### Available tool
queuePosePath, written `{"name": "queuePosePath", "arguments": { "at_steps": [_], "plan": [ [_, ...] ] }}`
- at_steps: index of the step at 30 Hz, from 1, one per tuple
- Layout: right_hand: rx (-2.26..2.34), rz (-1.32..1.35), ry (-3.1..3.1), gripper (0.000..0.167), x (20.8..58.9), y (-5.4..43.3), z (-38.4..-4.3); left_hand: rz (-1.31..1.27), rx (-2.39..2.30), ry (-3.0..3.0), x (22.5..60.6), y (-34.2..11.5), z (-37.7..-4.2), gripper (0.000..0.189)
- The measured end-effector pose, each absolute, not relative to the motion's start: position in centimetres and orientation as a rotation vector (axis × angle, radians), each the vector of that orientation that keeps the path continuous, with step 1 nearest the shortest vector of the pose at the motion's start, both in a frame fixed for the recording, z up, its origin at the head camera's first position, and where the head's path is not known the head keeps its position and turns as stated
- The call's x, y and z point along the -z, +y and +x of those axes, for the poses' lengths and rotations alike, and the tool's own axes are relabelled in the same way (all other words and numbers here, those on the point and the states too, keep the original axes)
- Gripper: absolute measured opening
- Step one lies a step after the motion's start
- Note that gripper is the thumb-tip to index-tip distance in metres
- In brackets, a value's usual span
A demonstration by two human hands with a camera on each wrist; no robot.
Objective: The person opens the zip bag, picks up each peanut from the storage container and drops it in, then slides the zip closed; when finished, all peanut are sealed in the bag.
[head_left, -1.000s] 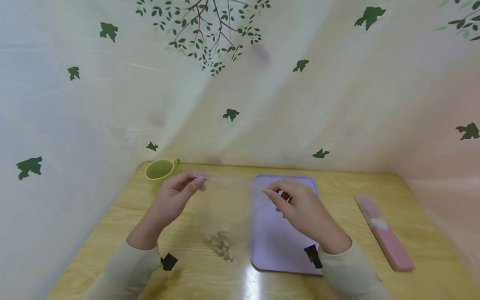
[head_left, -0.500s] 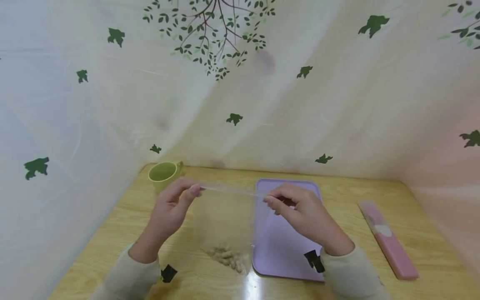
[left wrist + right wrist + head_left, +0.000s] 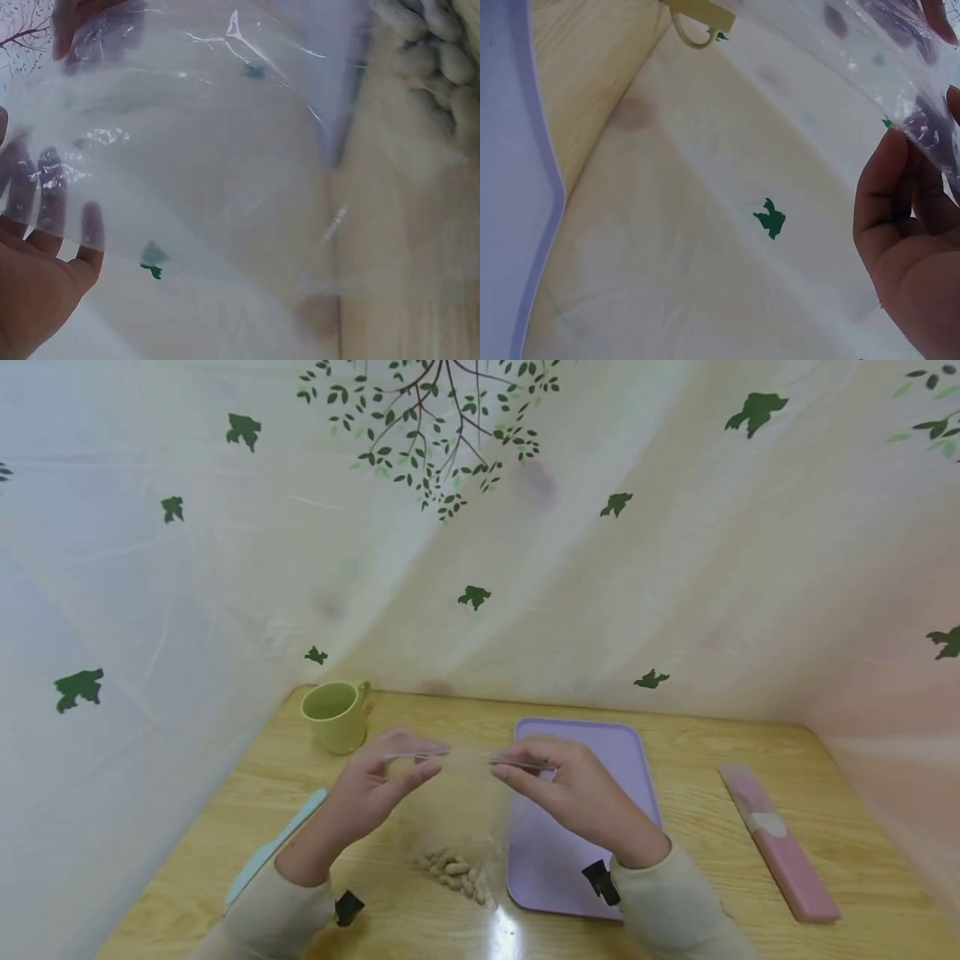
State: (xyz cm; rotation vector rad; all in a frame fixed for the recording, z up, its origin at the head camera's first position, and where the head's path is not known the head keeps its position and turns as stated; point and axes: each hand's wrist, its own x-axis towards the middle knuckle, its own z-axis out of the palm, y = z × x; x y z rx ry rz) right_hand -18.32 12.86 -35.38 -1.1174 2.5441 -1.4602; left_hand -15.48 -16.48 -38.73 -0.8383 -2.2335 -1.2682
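Note:
A clear plastic bag [image 3: 453, 814] hangs between my two hands, with several unshelled peanuts [image 3: 453, 872] gathered at its bottom. My left hand [image 3: 375, 785] pinches the left side of its top edge between thumb and fingers. On the opposite side, my right hand [image 3: 570, 789] pinches the top edge in the same way. The left wrist view shows fingers through the film of the bag [image 3: 225, 172] and the peanuts [image 3: 442, 64] at the upper right. From the right wrist, the shiny bag mouth [image 3: 900, 82] appears between thumb and fingers.
A lilac tray [image 3: 562, 868] lies under and beside my right hand. A green mug [image 3: 337, 718] stands at the back left. Near my left forearm lies a light blue, long-handled utensil [image 3: 273, 843]. A pink, long, narrow case [image 3: 783, 852] rests at the right.
My hands have come closer together, and the bag's top edge has gone from stretched taut to slack. My left forearm moved right, uncovering the light blue utensil.

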Motion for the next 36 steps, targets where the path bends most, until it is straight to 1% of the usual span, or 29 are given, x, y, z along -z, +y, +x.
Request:
{"name": "queuePosePath", "arguments": {
  "at_steps": [5,10,16,17,21,22,30,36],
  "plan": [
    [1.512,-1.285,2.564,0.013,35.0,12.6,-18.1,-0.86,1.307,-2.147,37.9,-16.1,-15.1,0.026],
    [1.565,-1.511,2.579,0.013,35.1,12.4,-18.1,-0.903,1.329,-1.997,38.2,-15.7,-15.1,0.022],
    [1.522,-1.655,2.635,0.012,35.2,12.2,-17.9,-0.895,1.169,-1.899,38.7,-15.1,-15.2,0.012],
    [1.497,-1.659,2.661,0.012,35.1,12.2,-17.9,-0.892,1.113,-1.901,38.5,-15.0,-15.1,0.012],
    [1.41,-1.672,2.742,0.013,34.3,11.8,-17.3,-0.947,0.956,-1.882,37.9,-14.2,-14.9,0.024],
    [1.393,-1.677,2.755,0.012,34.0,11.6,-17.1,-0.967,0.935,-1.874,37.8,-14.0,-14.8,0.024],
    [1.324,-1.805,2.796,0.007,33.3,10.9,-16.8,-1.021,0.904,-1.841,37.2,-13.3,-14.3,0.023],
    [1.219,-1.972,2.888,0.002,33.4,10.3,-17.0,-1.029,0.92,-1.824,37.2,-13.4,-14.2,0.022]
  ]
}}
